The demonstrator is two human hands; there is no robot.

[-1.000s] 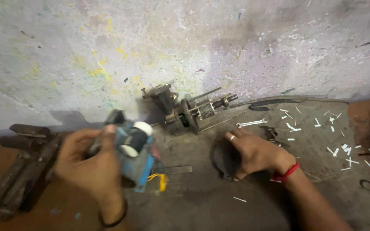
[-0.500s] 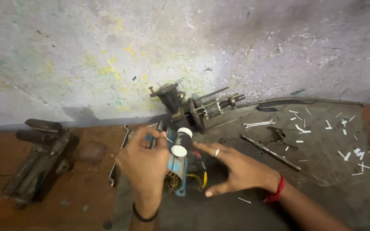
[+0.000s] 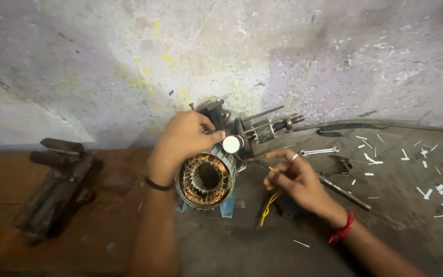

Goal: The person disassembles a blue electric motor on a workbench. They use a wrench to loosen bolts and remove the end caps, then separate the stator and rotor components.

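Observation:
A blue motor stator [image 3: 206, 179] with copper windings stands on the floor, its open bore facing me. My left hand [image 3: 183, 141] grips its top, thumb by a white cylindrical capacitor [image 3: 232, 144] on its upper right. My right hand [image 3: 296, 179], with a ring and a red wrist thread, pinches the yellow and dark wires [image 3: 267, 205] that run from the stator's right side.
A grey winding jig with a shaft [image 3: 262, 128] sits against the wall behind the stator. A spanner [image 3: 320, 151], a metal rod [image 3: 342, 191] and several white paper strips [image 3: 426, 190] lie to the right. A rusty vice [image 3: 55, 182] rests at the left.
The stator has been turned so that its open bore faces me and set down nearer the wall. My right hand has shifted from its side to the wires.

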